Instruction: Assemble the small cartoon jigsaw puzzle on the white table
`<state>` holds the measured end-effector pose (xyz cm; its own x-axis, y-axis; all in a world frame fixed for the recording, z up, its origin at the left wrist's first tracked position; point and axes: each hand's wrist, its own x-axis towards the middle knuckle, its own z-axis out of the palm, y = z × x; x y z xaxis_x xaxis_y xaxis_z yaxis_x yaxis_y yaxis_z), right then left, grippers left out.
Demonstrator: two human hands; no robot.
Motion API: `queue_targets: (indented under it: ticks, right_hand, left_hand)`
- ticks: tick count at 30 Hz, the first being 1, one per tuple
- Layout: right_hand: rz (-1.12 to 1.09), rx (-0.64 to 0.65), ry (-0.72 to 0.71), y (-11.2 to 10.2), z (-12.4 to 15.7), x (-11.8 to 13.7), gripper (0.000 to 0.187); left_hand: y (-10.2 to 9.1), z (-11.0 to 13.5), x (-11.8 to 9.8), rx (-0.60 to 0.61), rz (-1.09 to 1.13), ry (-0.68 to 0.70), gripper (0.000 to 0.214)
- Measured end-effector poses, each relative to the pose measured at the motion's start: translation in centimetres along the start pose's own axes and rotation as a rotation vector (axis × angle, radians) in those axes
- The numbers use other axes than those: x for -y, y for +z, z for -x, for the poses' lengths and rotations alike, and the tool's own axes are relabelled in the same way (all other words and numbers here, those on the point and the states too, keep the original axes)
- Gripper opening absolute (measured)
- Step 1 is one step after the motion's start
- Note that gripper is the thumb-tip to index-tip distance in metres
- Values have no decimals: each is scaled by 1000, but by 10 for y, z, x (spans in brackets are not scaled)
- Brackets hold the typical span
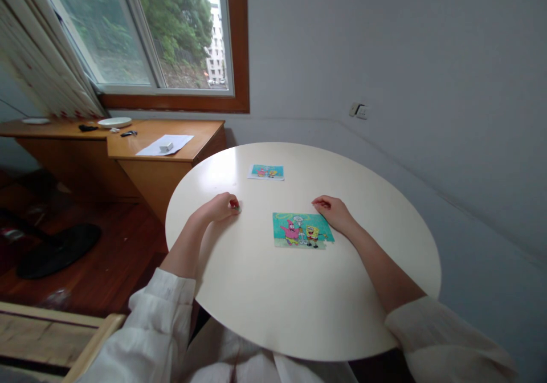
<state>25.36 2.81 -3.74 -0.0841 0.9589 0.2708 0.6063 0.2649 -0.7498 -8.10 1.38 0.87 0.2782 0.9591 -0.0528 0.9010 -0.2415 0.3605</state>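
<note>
A jigsaw puzzle [297, 232] with cartoon figures on a teal ground lies flat on the round white table [273, 303]. Its lower right corner has a notch where the tabletop shows. To its left, my left hand [220, 207] is closed in a pinch just over the table. A small teal puzzle piece [239, 208] pokes out at its fingertips, mostly covered by them. My right hand [335, 215] rests by the puzzle's upper right edge, fingers loosely bent and pointing left, with nothing visible in them.
Beyond the puzzle lies a small picture card [267, 171] with the same cartoon scene. A wooden desk [179, 158] at the back left carries papers, a white box [166, 147] and a white plate [114, 122]. A wall stands close behind the table on the right.
</note>
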Motion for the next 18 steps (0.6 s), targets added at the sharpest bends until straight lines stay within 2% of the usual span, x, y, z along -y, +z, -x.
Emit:
queue_targets:
  ticks: [18]
  right_hand:
    - [7,-10,-11,0,0,-3,18]
  left_hand:
    - [4,-2,4,-16,87,48,17]
